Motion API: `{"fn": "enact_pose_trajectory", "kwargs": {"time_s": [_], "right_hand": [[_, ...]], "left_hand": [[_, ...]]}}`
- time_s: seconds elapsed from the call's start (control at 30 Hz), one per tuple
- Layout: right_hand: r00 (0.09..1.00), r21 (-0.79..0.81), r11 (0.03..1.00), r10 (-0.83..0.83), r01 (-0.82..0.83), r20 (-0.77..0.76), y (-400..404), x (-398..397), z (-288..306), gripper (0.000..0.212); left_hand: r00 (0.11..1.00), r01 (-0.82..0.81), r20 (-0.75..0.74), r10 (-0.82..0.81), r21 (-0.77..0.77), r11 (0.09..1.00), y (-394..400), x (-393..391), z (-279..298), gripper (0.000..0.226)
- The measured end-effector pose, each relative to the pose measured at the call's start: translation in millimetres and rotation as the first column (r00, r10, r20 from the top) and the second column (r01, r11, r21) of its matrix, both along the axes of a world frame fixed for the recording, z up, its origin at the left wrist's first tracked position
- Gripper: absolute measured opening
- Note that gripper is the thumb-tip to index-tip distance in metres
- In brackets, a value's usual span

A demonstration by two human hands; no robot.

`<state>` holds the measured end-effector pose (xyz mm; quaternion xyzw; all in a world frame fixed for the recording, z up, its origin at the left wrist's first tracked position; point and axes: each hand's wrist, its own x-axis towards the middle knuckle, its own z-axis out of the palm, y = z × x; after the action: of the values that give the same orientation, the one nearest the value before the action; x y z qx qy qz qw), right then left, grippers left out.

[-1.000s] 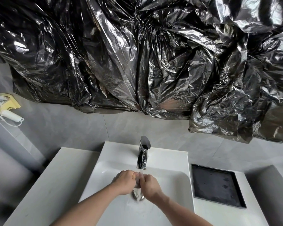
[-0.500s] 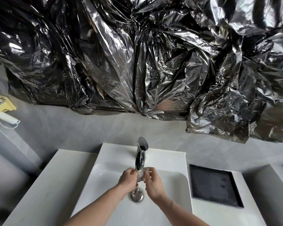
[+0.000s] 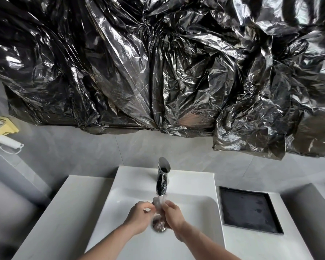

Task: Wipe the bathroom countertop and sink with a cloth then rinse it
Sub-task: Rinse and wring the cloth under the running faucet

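A small pale cloth point(image 3: 158, 202) is bunched between my two hands, right under the spout of the chrome faucet point(image 3: 163, 180). Water runs from the spout onto it. My left hand point(image 3: 139, 217) pinches the cloth's left side and my right hand point(image 3: 172, 215) grips its right side. Both hands hover over the white sink basin point(image 3: 120, 207), just above the chrome drain point(image 3: 158, 225). Most of the cloth is hidden by my fingers and the water. The white countertop point(image 3: 64, 212) stretches to the left of the basin.
A dark square tray point(image 3: 250, 210) is set into the counter right of the sink. Crinkled black plastic sheeting point(image 3: 158, 72) covers the wall above. A yellow holder with a white device point(image 3: 4, 132) hangs on the left wall. A grey ledge point(image 3: 308, 212) rises at far right.
My hands have lifted the cloth from just above the drain up to the spout. The fists have loosened and water now runs over the cloth.
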<state>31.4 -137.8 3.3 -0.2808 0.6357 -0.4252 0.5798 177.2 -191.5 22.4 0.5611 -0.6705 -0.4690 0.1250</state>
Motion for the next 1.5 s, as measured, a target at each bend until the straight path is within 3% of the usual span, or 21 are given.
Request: {"fn": "enact_pose_trajectory", "kwargs": {"time_s": [0.1,0.17,0.27,0.33,0.37,0.47,0.63,0.77,0.83,0.93,1.03,1.2,1.37,1.5], "right_hand": [[0.990,-0.055,0.996,0.057,-0.065,-0.127,0,-4,-5,0.023],[0.976,-0.092,0.990,0.083,-0.103,-0.201,4,-2,-8,0.004],[0.960,-0.190,0.965,0.129,-0.179,-0.248,9,-2,-18,0.035],[0.945,-0.189,0.951,0.191,-0.246,-0.267,11,-6,-21,0.063],[0.930,-0.176,0.947,0.206,-0.268,-0.304,11,-10,-22,0.068],[0.886,-0.121,0.942,0.243,-0.312,-0.396,7,-14,-19,0.041],[0.885,-0.039,0.971,0.196,-0.234,-0.422,-8,-18,-4,0.012],[0.843,0.021,0.966,0.236,-0.258,-0.483,-16,-16,4,0.027],[0.828,0.059,0.959,0.270,-0.277,-0.492,-19,-12,7,0.024],[0.790,0.091,0.941,0.323,-0.325,-0.522,-18,-6,12,0.040],[0.804,0.097,0.943,0.323,-0.318,-0.499,-13,-6,12,0.037],[0.889,0.151,0.951,0.306,-0.269,-0.340,4,-18,13,0.013],[0.951,0.219,0.954,0.248,-0.206,-0.183,34,-33,15,0.023],[0.955,0.258,0.944,0.251,-0.206,-0.155,60,-48,24,0.031]], "left_hand": [[0.987,-0.142,-0.059,0.149,0.107,0.984,-4,5,8,0.012],[0.991,-0.101,-0.070,0.112,0.139,0.985,-5,2,11,0.016],[0.999,-0.040,-0.018,0.041,0.056,0.998,-7,-5,7,0.018],[0.999,-0.045,0.026,0.045,-0.017,0.999,-9,-9,5,0.021],[0.999,-0.047,0.020,0.048,-0.031,0.998,-10,-12,6,0.024],[0.999,-0.031,0.037,0.034,-0.075,0.997,-9,-20,20,0.032],[0.993,-0.062,0.091,0.081,-0.190,0.980,-30,-14,33,0.008],[0.997,-0.037,0.052,0.064,-0.408,0.912,-43,-14,58,0.039],[0.994,0.105,0.086,-0.071,-0.500,0.859,-44,-19,75,0.056],[0.932,0.359,0.246,-0.267,-0.521,0.774,-40,-27,94,0.076],[0.866,0.490,0.361,-0.347,-0.469,0.735,-35,-34,102,0.084],[0.881,0.459,0.342,-0.326,-0.455,0.763,-25,-35,100,0.089],[0.841,0.524,0.399,-0.366,-0.432,0.734,-13,-36,103,0.090],[0.838,0.539,0.406,-0.366,-0.506,0.673,4,-31,110,0.080]]}}
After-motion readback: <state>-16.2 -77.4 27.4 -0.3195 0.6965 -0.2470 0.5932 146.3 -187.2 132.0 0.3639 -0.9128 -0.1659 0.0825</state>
